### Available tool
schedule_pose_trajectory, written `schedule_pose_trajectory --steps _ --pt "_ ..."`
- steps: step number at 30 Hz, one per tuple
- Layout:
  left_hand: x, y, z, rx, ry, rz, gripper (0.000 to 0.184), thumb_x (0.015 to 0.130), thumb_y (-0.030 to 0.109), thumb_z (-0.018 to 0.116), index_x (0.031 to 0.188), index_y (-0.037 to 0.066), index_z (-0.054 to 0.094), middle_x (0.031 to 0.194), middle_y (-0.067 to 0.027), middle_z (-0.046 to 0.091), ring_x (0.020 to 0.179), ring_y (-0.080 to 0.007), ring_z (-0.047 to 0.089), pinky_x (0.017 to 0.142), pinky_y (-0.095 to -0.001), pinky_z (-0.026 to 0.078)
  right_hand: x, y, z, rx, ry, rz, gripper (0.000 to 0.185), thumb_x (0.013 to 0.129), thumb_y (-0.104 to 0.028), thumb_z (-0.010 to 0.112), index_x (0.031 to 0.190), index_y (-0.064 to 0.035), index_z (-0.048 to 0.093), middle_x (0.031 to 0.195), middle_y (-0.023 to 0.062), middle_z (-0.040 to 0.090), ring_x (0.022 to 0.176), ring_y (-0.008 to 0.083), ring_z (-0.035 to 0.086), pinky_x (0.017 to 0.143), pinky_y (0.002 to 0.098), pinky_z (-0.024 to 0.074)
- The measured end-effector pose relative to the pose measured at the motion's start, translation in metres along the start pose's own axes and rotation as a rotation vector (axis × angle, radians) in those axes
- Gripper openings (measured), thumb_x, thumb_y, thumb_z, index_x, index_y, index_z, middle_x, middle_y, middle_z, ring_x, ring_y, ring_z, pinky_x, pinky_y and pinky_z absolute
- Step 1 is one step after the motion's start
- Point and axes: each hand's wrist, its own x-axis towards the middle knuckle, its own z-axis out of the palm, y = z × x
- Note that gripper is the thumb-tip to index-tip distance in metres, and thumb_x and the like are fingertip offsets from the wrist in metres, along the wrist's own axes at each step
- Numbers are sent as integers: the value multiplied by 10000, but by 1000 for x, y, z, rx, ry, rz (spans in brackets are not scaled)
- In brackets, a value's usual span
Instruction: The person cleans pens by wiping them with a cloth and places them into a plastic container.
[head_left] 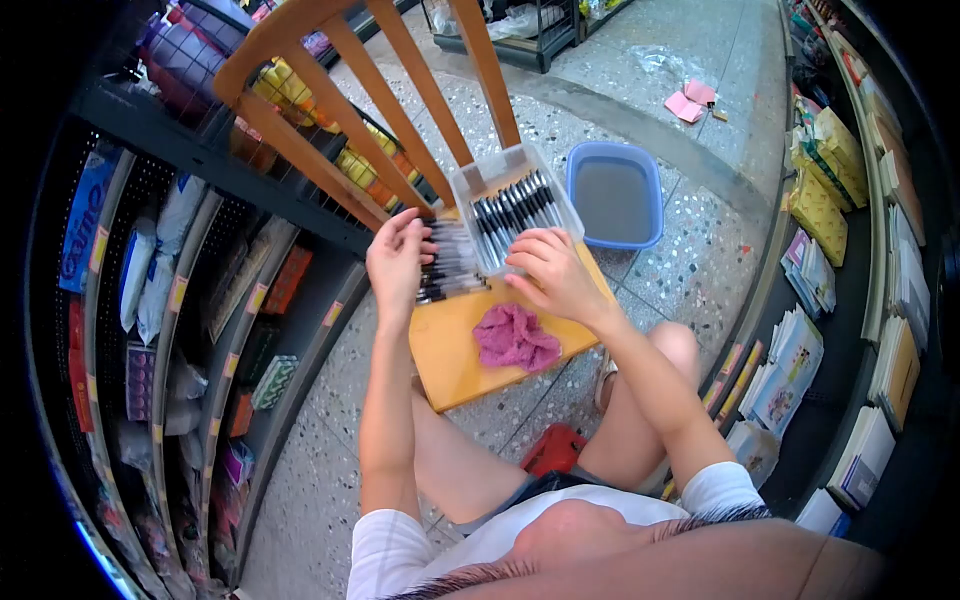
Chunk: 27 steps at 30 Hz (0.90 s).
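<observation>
A clear plastic box (516, 205) holding several black-and-clear pens stands on the seat of a wooden chair (450, 350). My right hand (548, 267) rests at the box's near edge, fingers curled over it and the pens' lower ends; what they grip is hidden. Left of the box, several more pens (452, 262) lie loose on the seat. Beside them is my left hand (398, 258), its fingers bent near the pen ends; whether it touches one is unclear. A crumpled pink cloth (514, 337) lies on the seat nearer to me.
A blue basin (614, 195) of greyish water stands on the floor right of the chair. Slatted chair back (350, 95) rises beyond the seat. Stocked shelves (190, 290) line the left, others (850, 270) the right. Pink papers (690, 101) lie on the floor farther off.
</observation>
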Motion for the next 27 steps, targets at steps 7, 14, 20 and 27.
schedule_pose_trajectory --steps 7,14,20,27 --pt "-52 -114 -54 288 -41 -36 193 878 127 560 1045 57 626 777 -15 605 653 -89 555 577 -214 448 -14 -38 36 77 -172 -168 191 694 -131 667 848 -36 606 869 79 583 933 253 538 814 348 452" --pt "-75 -140 -42 809 -125 362 309 793 18 540 1090 65 608 862 -182 559 824 -344 551 727 -405 453 -39 -49 60 -158 -160 38 139 722 -141 636 795 -35 584 771 102 552 768 279 537 691 371 458" --pt "-74 -145 -34 889 -97 331 293 805 70 546 1094 60 595 878 -174 562 837 -354 557 726 -429 457 -61 -41 49 -284 -208 418 276 779 -268 634 803 0 575 811 152 584 752 338 570 659 418 466" --pt "-77 -127 -25 906 -90 231 212 825 127 547 1025 58 570 947 -182 583 908 -359 578 737 -453 480 -66 -21 36 267 -378 792 231 819 -241 594 863 -14 603 827 128 639 764 270 610 669 361 450"
